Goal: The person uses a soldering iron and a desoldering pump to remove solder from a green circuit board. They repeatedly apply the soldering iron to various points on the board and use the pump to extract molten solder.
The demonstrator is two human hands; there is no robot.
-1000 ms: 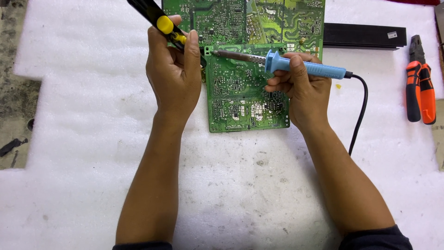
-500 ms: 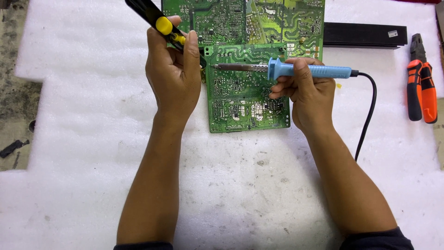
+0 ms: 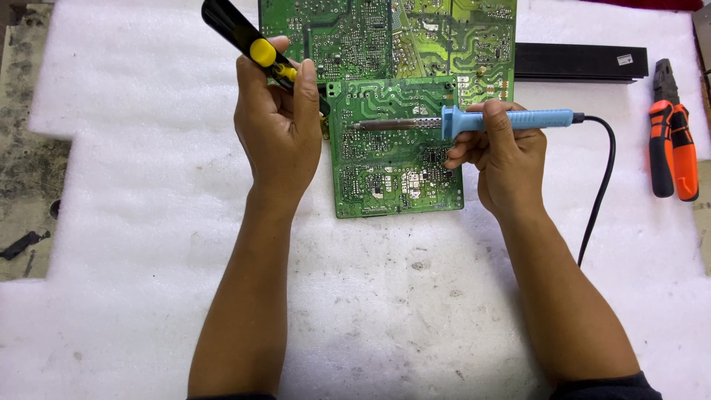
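A white foam sheet (image 3: 370, 311) covers the surface, its top dimpled and marked with a few small dark specks. At the left edge a strip of grey, stained floor or bench (image 3: 22, 148) shows past the foam — nothing more of the room is in view.

Two green circuit boards lie on the foam at the top centre. The larger board (image 3: 415, 37) runs off the upper edge; the smaller board (image 3: 392, 148) lies just below it, touching or slightly overlapping it. A long black bar (image 3: 581, 62) lies to the right of the larger board, and orange-handled pliers (image 3: 672, 141) lie near the right edge, well apart from the boards.

The left hand (image 3: 278, 126) is closed around a black and yellow pump tool (image 3: 255, 48), whose body slants up to the left while its lower end sits at the smaller board's upper left corner. The right hand (image 3: 503, 152) grips the blue handle of a soldering iron (image 3: 474, 120), held level above the smaller board with its metal tip pointing left towards the left hand. Its black cord (image 3: 603, 185) curves down across the foam on the right.
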